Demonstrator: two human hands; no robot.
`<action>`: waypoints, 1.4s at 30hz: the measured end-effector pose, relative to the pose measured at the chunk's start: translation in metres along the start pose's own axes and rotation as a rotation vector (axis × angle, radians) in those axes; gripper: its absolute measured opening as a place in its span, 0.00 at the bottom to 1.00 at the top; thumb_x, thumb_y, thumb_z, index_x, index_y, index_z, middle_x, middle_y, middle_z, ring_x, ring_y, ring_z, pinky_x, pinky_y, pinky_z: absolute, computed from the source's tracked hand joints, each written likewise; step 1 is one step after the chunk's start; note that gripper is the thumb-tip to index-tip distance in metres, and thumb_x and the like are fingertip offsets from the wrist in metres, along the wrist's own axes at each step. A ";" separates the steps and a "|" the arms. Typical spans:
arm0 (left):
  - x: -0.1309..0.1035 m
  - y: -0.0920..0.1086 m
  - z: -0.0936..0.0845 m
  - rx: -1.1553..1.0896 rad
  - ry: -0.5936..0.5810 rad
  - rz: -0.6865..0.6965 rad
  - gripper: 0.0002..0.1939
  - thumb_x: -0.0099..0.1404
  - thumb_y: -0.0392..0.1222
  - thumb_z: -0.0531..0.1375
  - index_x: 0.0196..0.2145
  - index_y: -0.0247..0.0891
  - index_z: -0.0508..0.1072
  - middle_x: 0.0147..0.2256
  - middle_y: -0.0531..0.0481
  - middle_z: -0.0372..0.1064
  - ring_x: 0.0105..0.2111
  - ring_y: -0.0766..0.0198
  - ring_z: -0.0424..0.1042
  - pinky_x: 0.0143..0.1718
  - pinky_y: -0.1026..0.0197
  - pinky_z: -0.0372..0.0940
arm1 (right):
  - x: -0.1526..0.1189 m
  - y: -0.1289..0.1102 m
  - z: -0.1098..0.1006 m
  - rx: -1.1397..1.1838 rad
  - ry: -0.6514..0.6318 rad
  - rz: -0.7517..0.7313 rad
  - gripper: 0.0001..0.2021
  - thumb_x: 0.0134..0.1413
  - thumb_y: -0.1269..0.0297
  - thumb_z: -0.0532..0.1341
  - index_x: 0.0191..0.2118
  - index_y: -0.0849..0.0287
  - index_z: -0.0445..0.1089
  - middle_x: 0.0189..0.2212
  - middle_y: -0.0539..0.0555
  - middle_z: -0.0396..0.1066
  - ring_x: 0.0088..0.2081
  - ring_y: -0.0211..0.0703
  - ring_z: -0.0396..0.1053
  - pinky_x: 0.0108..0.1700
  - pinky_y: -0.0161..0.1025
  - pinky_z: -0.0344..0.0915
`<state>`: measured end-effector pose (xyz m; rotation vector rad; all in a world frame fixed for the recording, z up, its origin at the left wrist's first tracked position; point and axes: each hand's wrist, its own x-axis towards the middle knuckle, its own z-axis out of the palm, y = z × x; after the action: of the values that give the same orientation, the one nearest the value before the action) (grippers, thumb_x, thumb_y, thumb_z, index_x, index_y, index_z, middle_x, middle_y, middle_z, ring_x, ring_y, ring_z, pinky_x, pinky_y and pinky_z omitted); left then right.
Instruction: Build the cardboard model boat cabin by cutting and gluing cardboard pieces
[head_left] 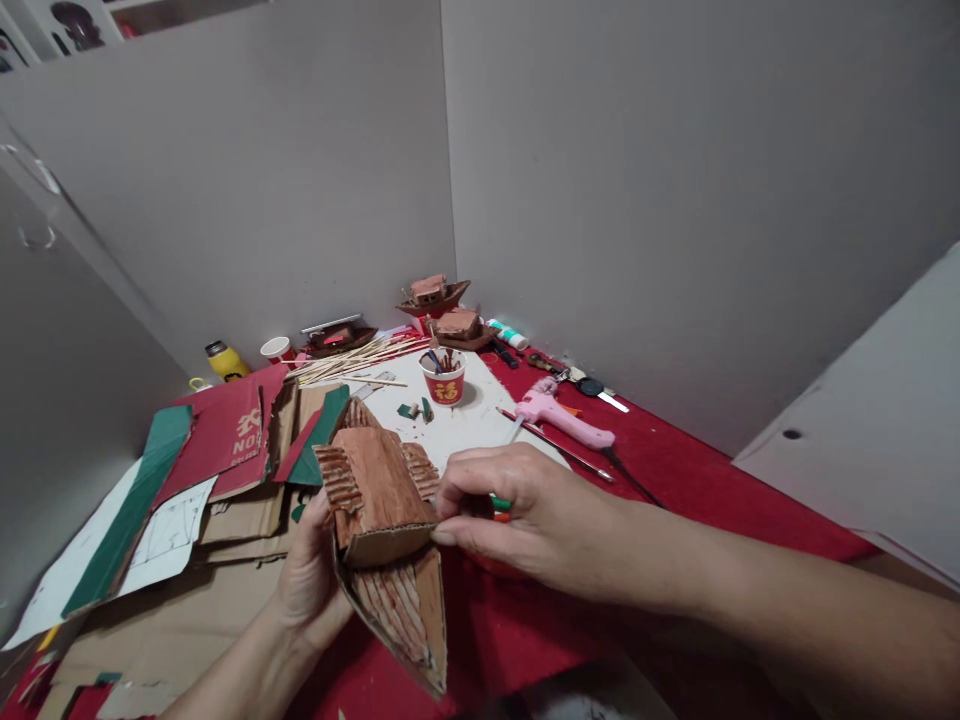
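Observation:
A model boat of corrugated cardboard (382,490), brown-painted with a curved cabin roof and ridged side flaps, is held up above the red table, its pointed end toward me. My left hand (307,580) grips the hull from the left and below; most of its fingers are hidden behind the boat. At the cabin's right front corner, my right hand (517,515) has thumb and index finger pinched on the edge. A small green and orange item (501,508) shows just behind those fingers; I cannot make out what it is.
Cut cardboard pieces (217,440) cover the left side. Behind stand a red paper cup with brushes (445,385), thin wooden sticks (352,358), a yellow bottle (226,362) and finished boats (431,292). A pink glue gun (562,412) and a pencil (562,445) lie right. Grey walls enclose the table.

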<state>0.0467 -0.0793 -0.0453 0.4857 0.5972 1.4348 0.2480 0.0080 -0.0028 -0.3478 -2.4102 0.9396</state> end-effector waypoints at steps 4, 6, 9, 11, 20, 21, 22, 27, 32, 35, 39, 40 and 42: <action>0.000 0.000 -0.001 -0.017 -0.001 -0.026 0.14 0.61 0.48 0.64 0.42 0.41 0.82 0.45 0.46 0.79 0.57 0.47 0.68 0.64 0.46 0.54 | -0.003 -0.003 -0.003 0.006 0.051 0.019 0.04 0.57 0.71 0.65 0.33 0.61 0.70 0.28 0.48 0.70 0.29 0.35 0.66 0.32 0.32 0.63; 0.000 0.000 -0.001 -0.018 0.022 -0.030 0.14 0.62 0.48 0.64 0.42 0.41 0.82 0.44 0.46 0.80 0.56 0.47 0.70 0.63 0.47 0.55 | -0.004 -0.005 -0.003 0.006 0.130 -0.072 0.02 0.59 0.70 0.63 0.34 0.61 0.70 0.29 0.49 0.70 0.30 0.36 0.66 0.34 0.33 0.64; 0.001 -0.001 -0.002 -0.007 0.026 -0.024 0.15 0.60 0.48 0.65 0.41 0.38 0.82 0.43 0.44 0.80 0.54 0.45 0.72 0.62 0.47 0.57 | -0.002 -0.008 0.002 -0.002 0.227 -0.276 0.03 0.62 0.71 0.61 0.39 0.61 0.72 0.33 0.53 0.71 0.35 0.38 0.68 0.39 0.35 0.68; 0.001 -0.002 -0.002 -0.002 0.001 -0.026 0.16 0.59 0.47 0.66 0.43 0.37 0.81 0.43 0.43 0.80 0.53 0.44 0.72 0.61 0.46 0.58 | 0.002 -0.007 0.007 -0.035 0.254 -0.406 0.05 0.63 0.72 0.60 0.42 0.62 0.73 0.37 0.56 0.71 0.39 0.39 0.68 0.42 0.36 0.69; 0.002 -0.004 -0.007 0.009 -0.060 -0.039 0.11 0.62 0.44 0.65 0.42 0.41 0.81 0.41 0.47 0.81 0.54 0.47 0.71 0.63 0.48 0.56 | 0.019 0.000 0.018 -0.207 0.209 -0.607 0.10 0.66 0.70 0.56 0.46 0.63 0.74 0.38 0.59 0.72 0.40 0.41 0.68 0.44 0.41 0.67; 0.003 -0.004 -0.008 0.013 -0.061 -0.046 0.11 0.62 0.45 0.65 0.41 0.40 0.81 0.40 0.47 0.81 0.54 0.47 0.71 0.63 0.48 0.55 | 0.020 0.001 0.018 -0.207 0.209 -0.615 0.10 0.66 0.70 0.56 0.45 0.63 0.74 0.37 0.59 0.72 0.39 0.41 0.68 0.43 0.40 0.67; 0.003 -0.004 -0.008 0.016 -0.064 -0.052 0.10 0.62 0.45 0.65 0.40 0.40 0.82 0.39 0.47 0.81 0.54 0.47 0.71 0.63 0.48 0.55 | 0.021 0.002 0.019 -0.204 0.215 -0.623 0.10 0.66 0.70 0.56 0.44 0.64 0.75 0.36 0.58 0.72 0.38 0.41 0.68 0.42 0.40 0.67; 0.003 -0.004 -0.007 0.021 -0.075 -0.063 0.12 0.62 0.46 0.64 0.39 0.38 0.82 0.39 0.45 0.81 0.55 0.46 0.70 0.64 0.46 0.53 | 0.022 0.007 0.023 -0.176 0.241 -0.640 0.10 0.64 0.72 0.57 0.44 0.68 0.76 0.33 0.60 0.72 0.36 0.42 0.68 0.40 0.39 0.67; 0.004 -0.005 -0.011 -0.001 -0.080 -0.074 0.14 0.63 0.47 0.64 0.44 0.40 0.81 0.41 0.46 0.81 0.54 0.47 0.71 0.64 0.47 0.54 | 0.022 0.010 0.027 -0.187 0.286 -0.660 0.10 0.65 0.72 0.56 0.44 0.66 0.76 0.33 0.59 0.72 0.35 0.41 0.68 0.39 0.39 0.67; 0.003 -0.005 -0.012 -0.007 -0.055 -0.056 0.14 0.63 0.45 0.64 0.45 0.41 0.80 0.42 0.46 0.80 0.53 0.47 0.72 0.63 0.47 0.55 | 0.021 0.012 0.028 -0.181 0.281 -0.656 0.10 0.65 0.72 0.57 0.45 0.67 0.75 0.34 0.60 0.71 0.36 0.42 0.68 0.40 0.39 0.68; -0.001 -0.003 -0.007 0.002 -0.023 -0.093 0.15 0.61 0.48 0.65 0.43 0.39 0.81 0.43 0.44 0.80 0.54 0.44 0.71 0.62 0.46 0.57 | 0.015 0.008 0.022 -0.155 0.277 -0.610 0.11 0.64 0.71 0.58 0.50 0.66 0.71 0.38 0.60 0.71 0.39 0.42 0.68 0.43 0.39 0.69; -0.001 -0.003 -0.005 0.004 -0.007 -0.088 0.16 0.60 0.48 0.66 0.43 0.39 0.81 0.44 0.44 0.80 0.54 0.44 0.71 0.62 0.45 0.57 | 0.011 0.005 0.019 -0.146 0.280 -0.592 0.12 0.64 0.71 0.59 0.52 0.65 0.69 0.39 0.60 0.70 0.40 0.42 0.69 0.44 0.38 0.69; -0.001 -0.002 -0.003 -0.003 0.044 -0.033 0.17 0.59 0.46 0.66 0.47 0.40 0.80 0.46 0.44 0.79 0.55 0.45 0.70 0.62 0.46 0.57 | 0.003 -0.002 0.010 -0.142 0.292 -0.543 0.13 0.64 0.71 0.59 0.53 0.63 0.67 0.41 0.60 0.70 0.42 0.41 0.69 0.45 0.37 0.69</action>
<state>0.0461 -0.0810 -0.0484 0.4412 0.6352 1.4179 0.2398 0.0024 -0.0066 0.1167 -2.1348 0.4414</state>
